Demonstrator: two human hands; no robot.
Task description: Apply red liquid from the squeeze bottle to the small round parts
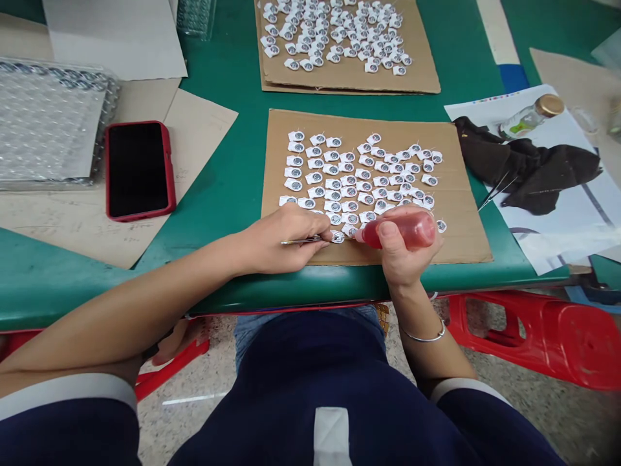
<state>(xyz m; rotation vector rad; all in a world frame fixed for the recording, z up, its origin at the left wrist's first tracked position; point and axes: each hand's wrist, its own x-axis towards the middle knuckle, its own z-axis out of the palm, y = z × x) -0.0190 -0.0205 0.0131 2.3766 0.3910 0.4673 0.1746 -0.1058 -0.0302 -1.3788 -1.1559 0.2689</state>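
Note:
My left hand (291,239) rests at the front edge of a cardboard sheet (466,226), its fingers closed around slim metal tweezers (301,241). Its fingertips touch a small round piece on a white paper tab (337,237). In my right hand (407,259) is a tilted squeeze bottle (402,232) of red liquid, gripped by fingers and thumb. The bottle's narrow tip points left, close to that same piece; whether it touches cannot be made out. Rows of similar tabbed pieces (332,169) cover the sheet, some partly hidden behind my hands.
Beyond lies another cardboard (320,79) carrying many similar pieces. At left are a red-cased phone (140,169), brown paper (204,123) and bubble wrap (48,123). A dark cloth (548,171), metal tweezers (499,189) and a gold-lidded jar (528,118) lie right. Red stools (548,336) stand below.

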